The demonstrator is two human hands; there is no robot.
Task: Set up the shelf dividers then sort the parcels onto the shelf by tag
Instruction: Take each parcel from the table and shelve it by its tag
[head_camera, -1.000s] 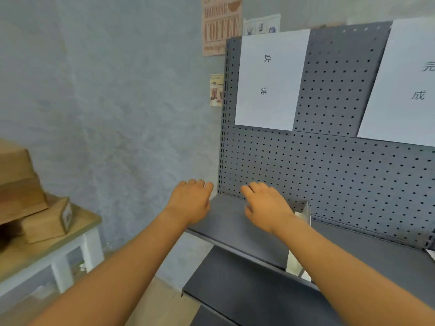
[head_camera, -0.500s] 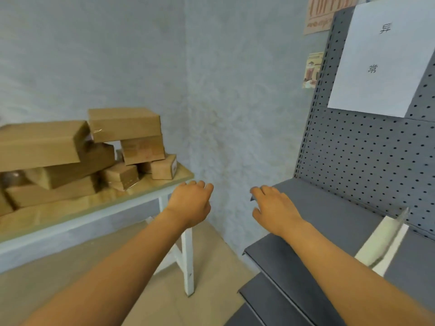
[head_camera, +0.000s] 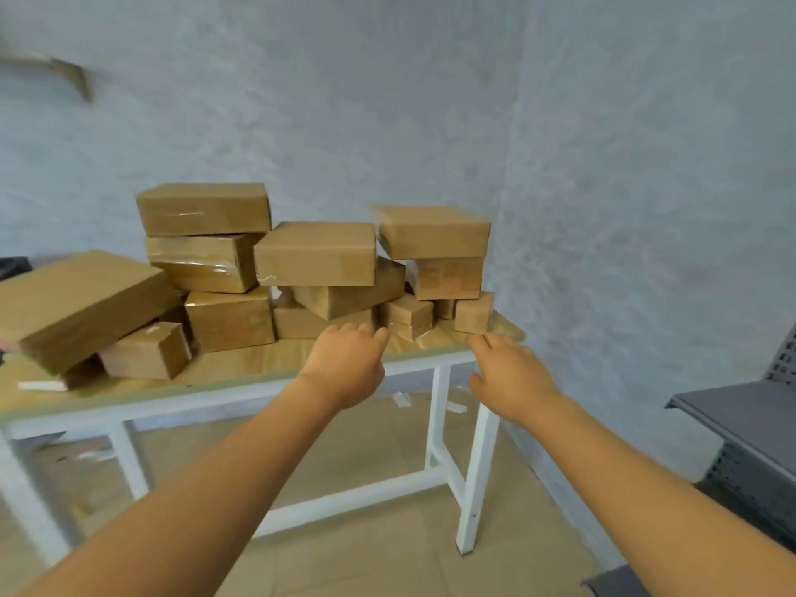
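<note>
Both hands are empty, fingers loose: left hand (head_camera: 349, 364) and right hand (head_camera: 508, 372) reach toward the cardboard parcels (head_camera: 314, 254) heaped along the table (head_camera: 241, 372) toward its right end. Sorting looks about to start; next, grip one parcel and read its tag, shelf (head_camera: 749, 417) at right.

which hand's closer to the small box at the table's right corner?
Right. The right hand reaches just below the small box, fingertips near the table edge under it; the left hand sits further left.

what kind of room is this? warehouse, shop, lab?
Probably a small parcel-sorting or stockroom corner, not a full warehouse: taped cardboard parcels piled on a white-legged table, and a grey metal shelf at the right edge. Plain walls, both hands empty.
</note>
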